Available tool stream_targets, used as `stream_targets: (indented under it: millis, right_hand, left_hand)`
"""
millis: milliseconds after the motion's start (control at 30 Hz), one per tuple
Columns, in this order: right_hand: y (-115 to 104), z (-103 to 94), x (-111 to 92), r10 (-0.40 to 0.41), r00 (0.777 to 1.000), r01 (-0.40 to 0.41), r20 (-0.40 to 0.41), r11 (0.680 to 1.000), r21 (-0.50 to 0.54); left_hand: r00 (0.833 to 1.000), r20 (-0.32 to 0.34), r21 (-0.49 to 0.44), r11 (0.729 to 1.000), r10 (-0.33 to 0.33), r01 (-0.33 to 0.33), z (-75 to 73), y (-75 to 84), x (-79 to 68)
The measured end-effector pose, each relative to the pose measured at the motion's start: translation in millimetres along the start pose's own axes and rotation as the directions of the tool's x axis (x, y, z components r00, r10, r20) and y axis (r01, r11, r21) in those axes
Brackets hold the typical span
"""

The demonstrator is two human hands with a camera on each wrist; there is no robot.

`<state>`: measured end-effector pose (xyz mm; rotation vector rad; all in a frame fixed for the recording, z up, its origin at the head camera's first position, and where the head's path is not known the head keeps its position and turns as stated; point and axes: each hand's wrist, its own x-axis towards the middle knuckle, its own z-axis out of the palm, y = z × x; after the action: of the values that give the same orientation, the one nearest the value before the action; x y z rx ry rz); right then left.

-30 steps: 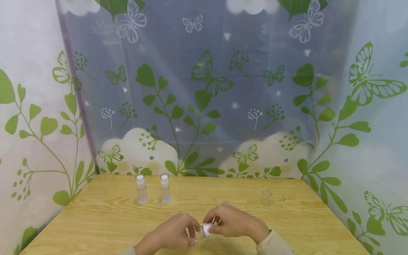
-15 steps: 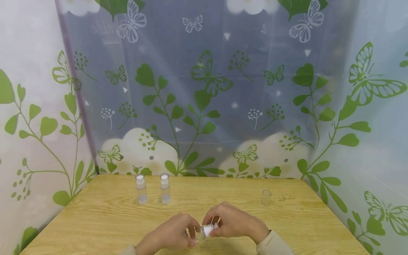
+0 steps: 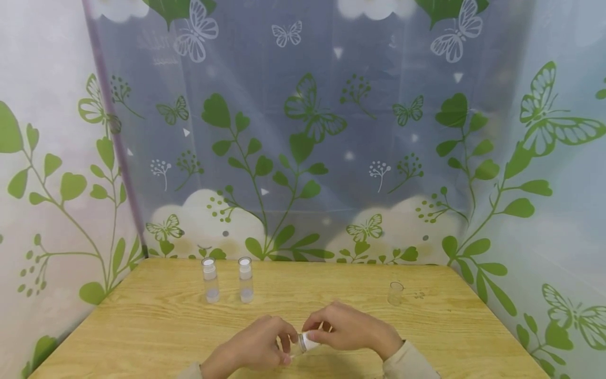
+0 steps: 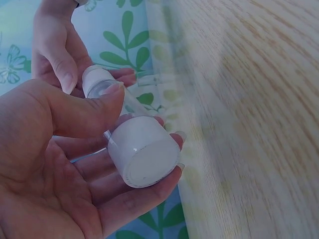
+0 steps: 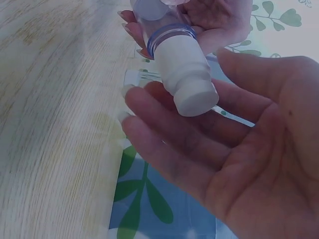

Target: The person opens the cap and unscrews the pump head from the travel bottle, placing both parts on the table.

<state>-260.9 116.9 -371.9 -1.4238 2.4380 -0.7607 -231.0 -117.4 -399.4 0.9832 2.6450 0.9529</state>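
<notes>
My left hand (image 3: 260,342) holds a small pump bottle (image 4: 144,149) with a clear body and white base, thumb on one side and fingers beneath. The bottle lies tilted, its white pump top (image 5: 184,64) toward my right hand (image 3: 350,329). A blue-looking ring circles the bottle below the white collar in the right wrist view. My right fingers (image 5: 174,134) spread loosely behind and under the pump top, and the thumb stands off to its side. In the head view that thumb overlaps the white top.
Two similar pump bottles stand upright at the back left, one (image 3: 210,281) beside the other (image 3: 245,281). A clear cap (image 3: 395,293) stands at the back right, with small marks close by. Patterned curtains (image 3: 303,131) border the wooden table (image 3: 142,337).
My right thumb has shifted up and toward the bottle, over the white top, and the right hand has turned slightly. My left hand and the bottle stay nearly in place.
</notes>
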Motion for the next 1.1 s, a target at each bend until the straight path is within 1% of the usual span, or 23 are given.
stream_targets:
  millis: [167,233,467,500,900,1100]
  right_hand:
    - [-1.0,0.0,-0.3,0.009,1.0,-0.011,0.027,0.998,0.064]
    - [-1.5,0.2,-0.3,0.013,0.999,-0.015,0.031,0.997,0.075]
    - [-0.4,2.1,0.9,-0.042,0.999,0.041,-0.024,0.998,-0.042]
    - [-0.9,2.2,0.9,-0.043,0.999,0.041,-0.028,0.998,-0.046]
    - [-3.9,1.2,1.7,-0.021,0.999,0.021,-0.038,1.0,-0.014]
    - [-3.0,-0.8,2.0,-0.009,0.999,0.01,-0.038,1.0,0.022]
  left_hand:
    - [1.0,0.0,-0.016,1.0,-0.005,0.005,-0.1,-1.0,0.9]
    - [1.0,0.001,-0.015,1.0,-0.007,0.007,-0.2,-1.1,1.2]
    - [1.0,-0.003,-0.005,1.0,0.001,-0.001,-0.1,-1.2,0.1]
    - [1.0,-0.003,-0.005,1.0,-0.001,0.001,0.1,-1.2,-0.1]
    - [1.0,-0.004,-0.002,1.0,-0.026,0.026,-0.4,0.0,-1.0]
    - [1.0,0.005,-0.014,0.999,-0.029,0.029,-1.3,-1.6,-0.2]
